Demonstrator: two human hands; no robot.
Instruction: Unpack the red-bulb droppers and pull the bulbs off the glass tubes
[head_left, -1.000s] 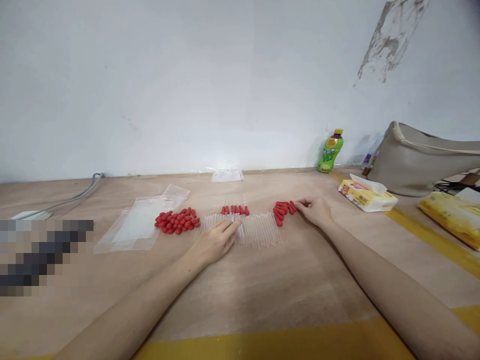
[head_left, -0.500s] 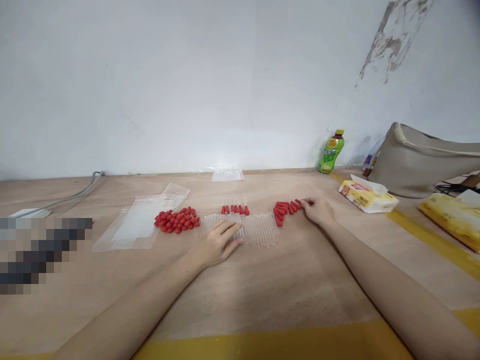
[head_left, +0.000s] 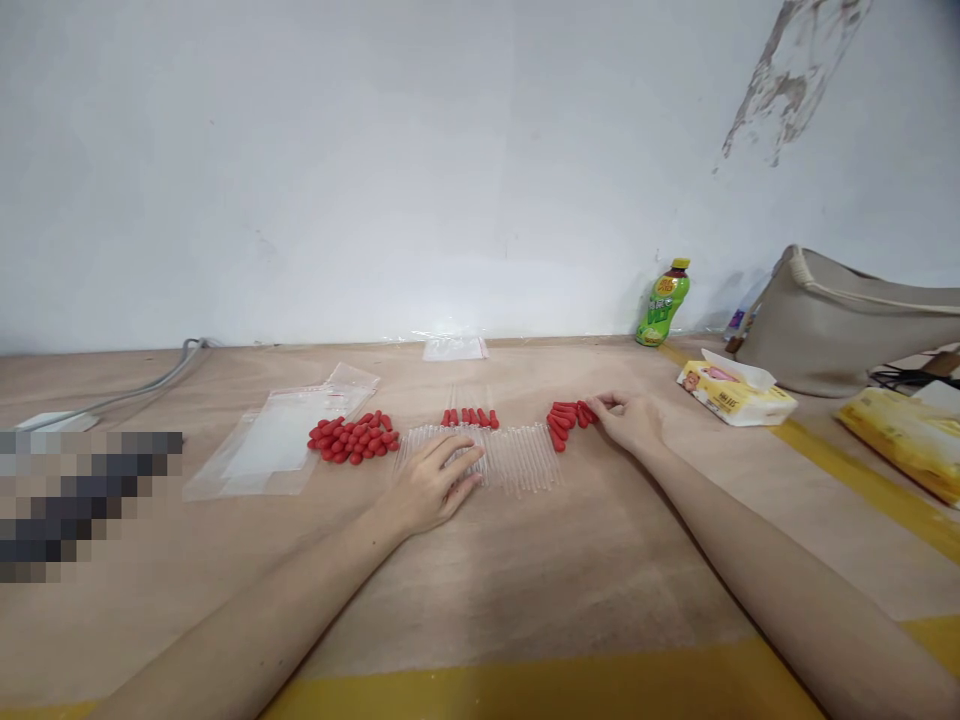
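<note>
My left hand (head_left: 431, 488) lies with its fingers stretched out over a row of thin clear glass tubes (head_left: 525, 460), touching their left part. Just behind this row, several red rubber bulbs (head_left: 469, 417) stand in a line, with clear tubes reaching away behind them. A heap of loose red bulbs (head_left: 352, 440) is to the left of the tubes. On the right, another group of red bulbs (head_left: 559, 425) is laid roughly side by side. My right hand (head_left: 628, 420) has thumb and fingertips pinched at the outermost bulb of that group; its fingertips partly cover the bulb.
Clear zip bags (head_left: 270, 440) lie left of the heap, and another bag (head_left: 455, 348) is by the wall. A green bottle (head_left: 663, 305), tissue pack (head_left: 739, 392), yellow pack (head_left: 904, 435) and grey bag (head_left: 847, 320) stand at right. A cable (head_left: 150, 378) runs at left.
My right hand has moved a little to the left, and the outer red bulbs now sit closer to their group. My left hand has stayed nearly still on the tubes.
</note>
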